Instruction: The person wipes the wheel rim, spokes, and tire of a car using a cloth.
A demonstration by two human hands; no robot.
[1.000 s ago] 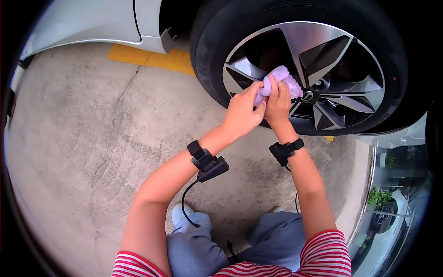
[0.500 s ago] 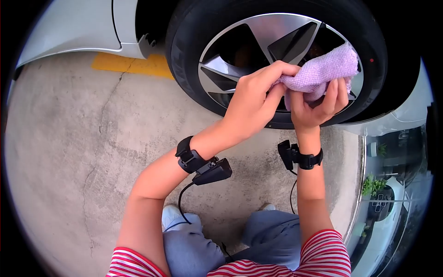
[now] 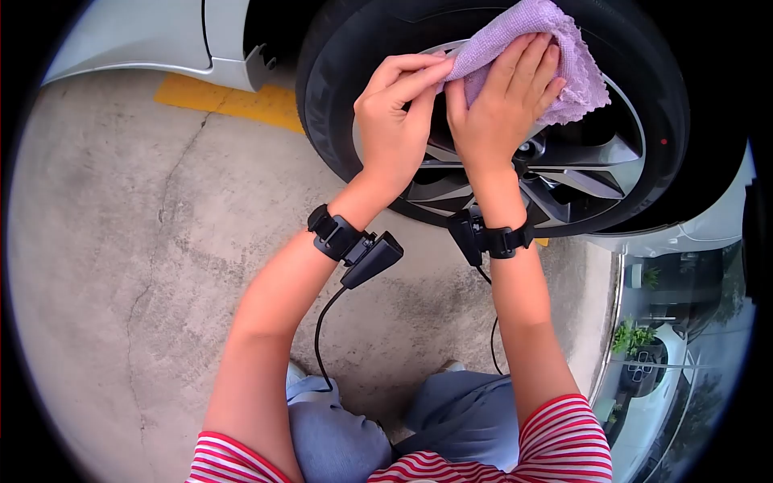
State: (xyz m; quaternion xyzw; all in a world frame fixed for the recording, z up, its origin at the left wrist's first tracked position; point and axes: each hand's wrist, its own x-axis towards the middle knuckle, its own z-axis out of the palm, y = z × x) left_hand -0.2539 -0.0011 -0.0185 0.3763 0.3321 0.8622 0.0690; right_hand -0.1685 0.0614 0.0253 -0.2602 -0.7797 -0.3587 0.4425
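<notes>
A crumpled lilac microfibre cloth [image 3: 515,36] lies over the upper part of the car wheel's spoked alloy rim [image 3: 616,153]. My left hand [image 3: 394,113] pinches the cloth's left corner between thumb and fingertips. The back of my right hand [image 3: 503,113] faces me, its fingers stretched out flat on the cloth and its thumb apart at the cloth's lower left edge. The palm is hidden. Behind the cloth, part of the rim and the black tyre [image 3: 322,105] is covered.
A silver car body panel [image 3: 137,40] is at upper left, above a yellow painted line [image 3: 229,105] on cracked concrete [image 3: 105,217]. Black devices with cables are strapped to both wrists. My jeans-clad legs [image 3: 338,435] are below. Glossy bodywork at right reflects a plant.
Both hands and the cloth have moved up and left across the wheel. The right fingers, curled at the cloth before, now lie straight on it. The left hand still pinches its corner.
</notes>
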